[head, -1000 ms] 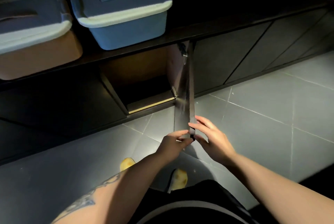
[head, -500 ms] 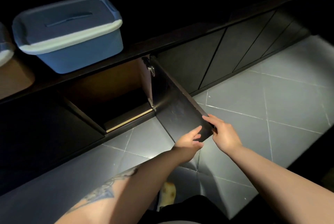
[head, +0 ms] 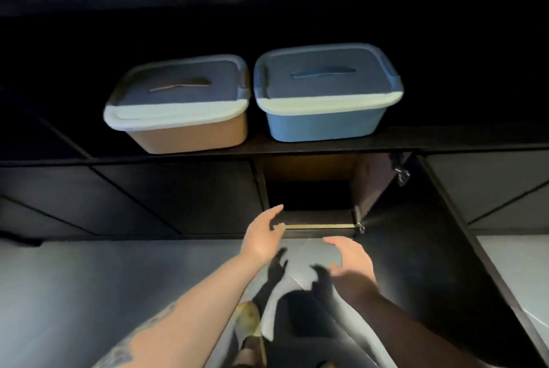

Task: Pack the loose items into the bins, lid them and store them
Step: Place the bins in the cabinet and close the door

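Two lidded plastic bins sat side by side on the dark counter (head: 445, 141): an orange bin with grey lid (head: 181, 106) on the left, a blue bin with grey lid (head: 326, 97) on the right, nearly touching. Below, the dark cabinet door (head: 421, 248) stood wide open. Left hand (head: 263, 238) and right hand (head: 352, 263) hovered before the opening, each grip loose, fingers spread, holding nothing.
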`<state>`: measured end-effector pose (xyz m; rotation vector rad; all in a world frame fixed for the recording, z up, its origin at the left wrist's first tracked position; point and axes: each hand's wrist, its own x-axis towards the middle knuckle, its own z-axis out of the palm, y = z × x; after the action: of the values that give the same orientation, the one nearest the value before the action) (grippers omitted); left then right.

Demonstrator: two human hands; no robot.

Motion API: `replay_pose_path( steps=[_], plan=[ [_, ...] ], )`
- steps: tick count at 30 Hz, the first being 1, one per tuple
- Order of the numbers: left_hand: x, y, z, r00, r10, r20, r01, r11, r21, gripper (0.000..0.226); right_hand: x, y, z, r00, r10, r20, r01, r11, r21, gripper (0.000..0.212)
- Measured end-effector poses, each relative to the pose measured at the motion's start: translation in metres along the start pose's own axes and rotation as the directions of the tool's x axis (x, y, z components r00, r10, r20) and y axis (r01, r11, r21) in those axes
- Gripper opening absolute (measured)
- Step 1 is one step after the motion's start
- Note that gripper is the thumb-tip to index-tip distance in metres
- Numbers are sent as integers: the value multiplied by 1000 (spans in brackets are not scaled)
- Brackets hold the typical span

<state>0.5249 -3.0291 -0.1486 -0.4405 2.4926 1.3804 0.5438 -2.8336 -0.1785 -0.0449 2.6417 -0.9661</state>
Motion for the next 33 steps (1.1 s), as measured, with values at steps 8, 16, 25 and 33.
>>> replay_pose_path(
  steps=[8,16,25,33],
  plan=[
    [64,-31,-91,997,70,-32,-66,992,108,55,106,-132,41,977,101,188,-169,906,389,57],
    [122,-25,-91,999,33,-35,-25,980,200,57,175,-160,46,936,237,260,-341,793,504,58],
    [125,-26,-64,976,42,-216,40,932,360,58,217,-154,58,909,210,360,-375,790,486,23],
    [79,-45,-41,873,35,-486,29,992,124,41,185,-123,64,947,9,320,-140,911,388,23]
  ],
)
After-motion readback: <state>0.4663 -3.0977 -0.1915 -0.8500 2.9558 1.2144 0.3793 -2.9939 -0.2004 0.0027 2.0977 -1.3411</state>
